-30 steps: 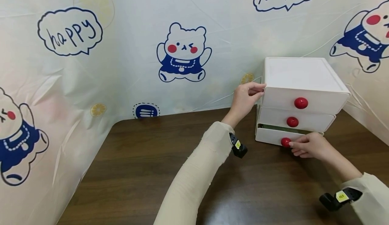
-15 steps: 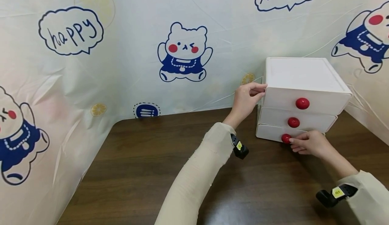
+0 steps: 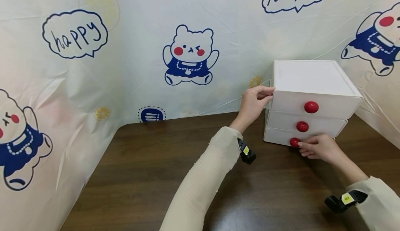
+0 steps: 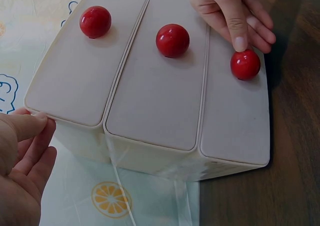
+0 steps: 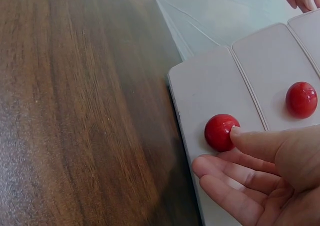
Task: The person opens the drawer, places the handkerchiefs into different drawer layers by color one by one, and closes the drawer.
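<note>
A white three-drawer cabinet stands at the right of the table, a red knob on each drawer. All three fronts look closed. My left hand touches the upper left front edge; in the left wrist view, the left thumb tip lies at the corner with the fingers beside it. At the bottom drawer, my right hand has its thumb tip against the bottom red knob. Its other fingers lie loosely bent below the knob, not wrapped round it.
The dark wooden table stretches left and in front of the cabinet. Behind it hangs a pale printed cloth with bears and lettering. A thin string runs behind the cabinet on the right.
The bottom drawer has gone from slightly pulled out to closed, the right hand moving in with its knob. The left hand has stayed at the upper edge.
</note>
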{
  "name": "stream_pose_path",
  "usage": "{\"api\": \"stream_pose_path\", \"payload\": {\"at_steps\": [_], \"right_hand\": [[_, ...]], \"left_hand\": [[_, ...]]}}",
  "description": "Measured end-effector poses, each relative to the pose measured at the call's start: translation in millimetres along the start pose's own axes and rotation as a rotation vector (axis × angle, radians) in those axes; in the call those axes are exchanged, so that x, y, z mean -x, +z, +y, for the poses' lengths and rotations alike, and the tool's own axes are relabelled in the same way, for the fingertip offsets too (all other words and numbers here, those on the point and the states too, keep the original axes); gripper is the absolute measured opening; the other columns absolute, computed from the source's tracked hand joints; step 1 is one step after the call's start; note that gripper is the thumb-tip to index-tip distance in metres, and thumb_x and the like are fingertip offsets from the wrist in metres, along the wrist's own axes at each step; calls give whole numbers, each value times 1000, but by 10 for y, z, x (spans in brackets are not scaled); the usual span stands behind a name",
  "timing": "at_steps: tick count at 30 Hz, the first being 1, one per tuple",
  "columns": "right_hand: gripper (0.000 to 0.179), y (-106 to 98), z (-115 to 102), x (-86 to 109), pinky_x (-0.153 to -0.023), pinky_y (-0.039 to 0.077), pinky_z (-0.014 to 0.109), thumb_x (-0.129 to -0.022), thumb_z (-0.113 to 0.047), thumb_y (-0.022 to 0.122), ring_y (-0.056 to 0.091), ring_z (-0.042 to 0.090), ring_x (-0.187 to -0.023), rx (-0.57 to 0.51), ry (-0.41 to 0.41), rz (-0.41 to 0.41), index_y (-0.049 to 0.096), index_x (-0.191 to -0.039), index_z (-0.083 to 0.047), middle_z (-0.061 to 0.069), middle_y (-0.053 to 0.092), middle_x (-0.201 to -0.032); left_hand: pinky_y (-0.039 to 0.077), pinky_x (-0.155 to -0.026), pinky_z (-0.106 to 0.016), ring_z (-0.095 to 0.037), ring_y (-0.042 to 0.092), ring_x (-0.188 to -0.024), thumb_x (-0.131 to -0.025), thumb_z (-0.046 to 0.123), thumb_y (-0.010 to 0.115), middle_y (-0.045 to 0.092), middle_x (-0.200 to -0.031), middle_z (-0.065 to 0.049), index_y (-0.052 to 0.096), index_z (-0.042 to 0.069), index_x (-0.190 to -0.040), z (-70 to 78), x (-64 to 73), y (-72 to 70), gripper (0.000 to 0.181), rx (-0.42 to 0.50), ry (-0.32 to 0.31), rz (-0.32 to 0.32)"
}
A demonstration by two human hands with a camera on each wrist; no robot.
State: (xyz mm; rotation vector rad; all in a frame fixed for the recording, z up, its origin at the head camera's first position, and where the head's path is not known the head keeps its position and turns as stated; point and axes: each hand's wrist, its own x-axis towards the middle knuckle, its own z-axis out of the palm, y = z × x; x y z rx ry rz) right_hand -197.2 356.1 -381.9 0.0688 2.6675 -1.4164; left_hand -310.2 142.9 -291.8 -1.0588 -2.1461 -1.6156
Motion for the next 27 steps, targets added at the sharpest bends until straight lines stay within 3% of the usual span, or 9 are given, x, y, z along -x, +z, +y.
{"api": "stream_pose_path", "payload": {"at_steps": [10,18,27], "right_hand": [[39,-2,-32,18,-64,55,34,-92,-15,57,67,27,-74,27,-3,-13,56,-103,22,23,66,-83],[39,-53,-115,65,-64,55,32,-92,-15,56,67,22,-74,49,-57,-36,55,-106,21,22,66,-86],[38,-264,-241,233,-65,55,32,-93,-14,54,66,14,-76,74,-132,-191,54,-109,21,18,67,-89]], "left_hand": [[47,-67,-9,-2,61,-75,-81,2,67,68,-90,-7,68,2,-105,-21,-8,-24,23,-27,12,-5],[48,-66,-11,-3,62,-74,-82,2,66,69,-91,-9,69,1,-102,-54,-26,-122,20,-28,-2,-44],[49,-67,-12,-4,62,-75,-83,5,66,68,-95,-10,69,0,-100,-99,-7,-213,18,-20,-43,-93]]}}
